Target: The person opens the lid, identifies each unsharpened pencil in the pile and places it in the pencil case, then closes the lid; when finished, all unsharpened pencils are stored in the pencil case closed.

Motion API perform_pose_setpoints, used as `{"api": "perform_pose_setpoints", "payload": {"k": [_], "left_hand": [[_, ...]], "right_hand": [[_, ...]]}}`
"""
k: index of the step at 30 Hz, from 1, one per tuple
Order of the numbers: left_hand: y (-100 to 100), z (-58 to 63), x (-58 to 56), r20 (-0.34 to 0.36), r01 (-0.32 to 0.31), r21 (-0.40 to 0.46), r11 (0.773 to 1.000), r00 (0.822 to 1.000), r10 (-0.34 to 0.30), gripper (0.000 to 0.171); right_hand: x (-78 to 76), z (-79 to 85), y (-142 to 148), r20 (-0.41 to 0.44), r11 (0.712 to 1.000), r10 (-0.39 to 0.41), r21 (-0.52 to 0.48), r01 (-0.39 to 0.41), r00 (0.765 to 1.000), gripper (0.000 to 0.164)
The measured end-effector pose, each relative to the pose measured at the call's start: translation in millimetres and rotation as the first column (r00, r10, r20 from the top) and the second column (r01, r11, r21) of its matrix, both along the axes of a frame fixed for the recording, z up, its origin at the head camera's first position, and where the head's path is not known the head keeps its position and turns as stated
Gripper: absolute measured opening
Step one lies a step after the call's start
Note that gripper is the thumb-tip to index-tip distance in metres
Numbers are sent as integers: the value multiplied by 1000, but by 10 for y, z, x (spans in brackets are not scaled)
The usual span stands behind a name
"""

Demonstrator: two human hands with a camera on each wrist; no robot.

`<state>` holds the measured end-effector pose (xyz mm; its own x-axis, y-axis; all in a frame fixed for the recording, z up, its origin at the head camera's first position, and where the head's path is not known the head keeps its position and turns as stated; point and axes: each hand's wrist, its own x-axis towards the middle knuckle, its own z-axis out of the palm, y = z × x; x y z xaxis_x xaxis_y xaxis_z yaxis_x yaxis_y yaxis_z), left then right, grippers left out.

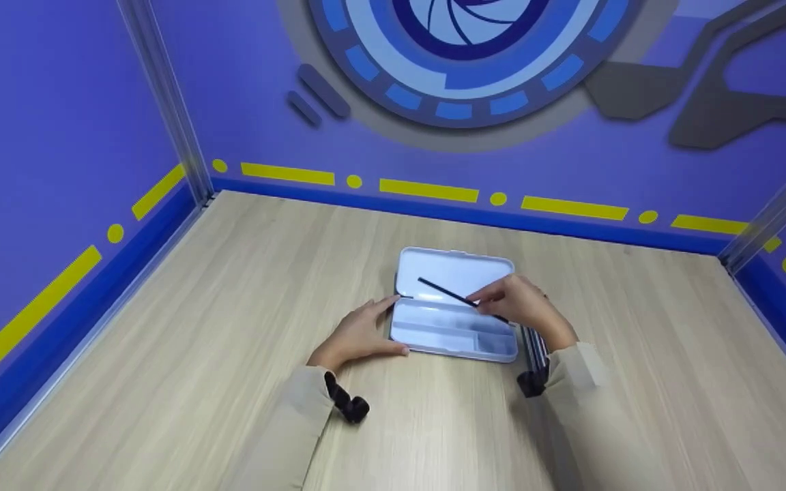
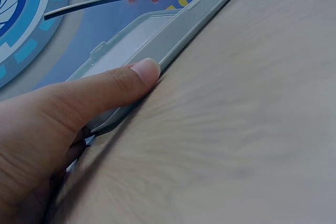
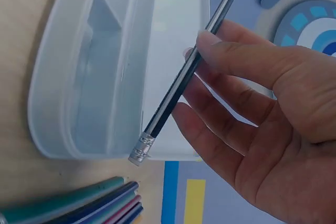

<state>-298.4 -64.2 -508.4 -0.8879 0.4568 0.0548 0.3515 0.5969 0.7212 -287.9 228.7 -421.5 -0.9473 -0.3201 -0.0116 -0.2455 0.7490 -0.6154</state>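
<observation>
A pale plastic pencil case (image 1: 434, 337) lies with its lid (image 1: 434, 266) tipped back toward the wall. My left hand (image 1: 357, 333) holds it at the left end, thumb (image 2: 118, 85) along the front edge and fingers by the hinge side. Over the case, my right hand (image 1: 521, 303) pinches a dark striped pencil (image 3: 178, 85) between thumb and fingertips. The pencil slants across the compartments, its metal-banded eraser end (image 3: 140, 149) low in the right wrist view. No items show in the compartments (image 3: 97, 82).
Several pens and pencils (image 3: 105, 203) in green, blue and pink lie just right of the case, partly under my right wrist. Black wrist straps (image 1: 352, 404) are on both sleeves. Blue panels (image 1: 243, 116) enclose the wooden table (image 1: 181, 382) behind and at the sides.
</observation>
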Motion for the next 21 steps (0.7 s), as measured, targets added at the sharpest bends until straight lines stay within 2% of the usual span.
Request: {"api": "perform_pose_setpoints", "payload": {"k": [5, 21], "left_hand": [[-3, 2, 1, -9, 0, -1, 1000, 1000, 0, 102], [4, -8, 0, -2, -6, 12, 1000, 1000, 6, 102]], "right_hand": [[5, -27, -89, 57, 1000, 8, 16, -9, 998, 21], [43, -136, -153, 125, 997, 0, 71, -9, 992, 21]]}}
